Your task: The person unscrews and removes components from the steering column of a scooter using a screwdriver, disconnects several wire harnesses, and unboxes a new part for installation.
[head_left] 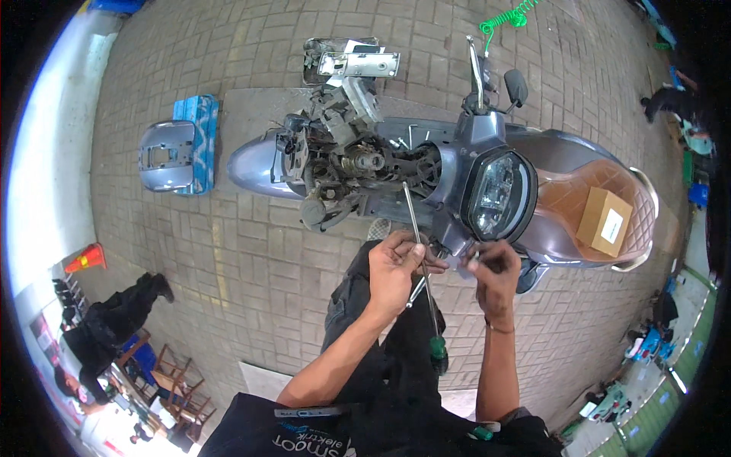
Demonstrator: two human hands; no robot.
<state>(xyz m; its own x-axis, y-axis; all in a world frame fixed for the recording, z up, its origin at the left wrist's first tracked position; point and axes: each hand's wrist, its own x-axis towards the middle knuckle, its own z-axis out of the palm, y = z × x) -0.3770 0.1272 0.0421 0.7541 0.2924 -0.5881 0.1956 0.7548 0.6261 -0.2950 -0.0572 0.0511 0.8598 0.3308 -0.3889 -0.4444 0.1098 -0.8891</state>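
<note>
Here you are, with your left hand [392, 274] closed around the thin steel shaft of a long screwdriver with a green-and-black handle [429, 297], thumb pressed near mid-shaft, tip aimed between 11 and 12 o'clock, handle hanging toward 6. Your right hand [496, 274] sits just beside it at 3 o'clock, fingers drawn into a narrow pinch; whatever small thing may be between them is too tiny to tell. Now to the glossy grey-blue motor scooter [472, 141] right ahead: its faceted clear headlight [496, 196] stands at 1 o'clock from your hands, while the dark, exposed metal front mechanism [343, 164] spreads out between 10 and 11. Over between 2 and 3 o'clock, a plain brown cardboard box [600, 217] rests on the quilted tan seat [565, 190]. Out near 10, a curved grey plastic panel [167, 156] lies by a blue-and-white patterned block [204, 145] on the brick-paved floor [175, 244].
</note>
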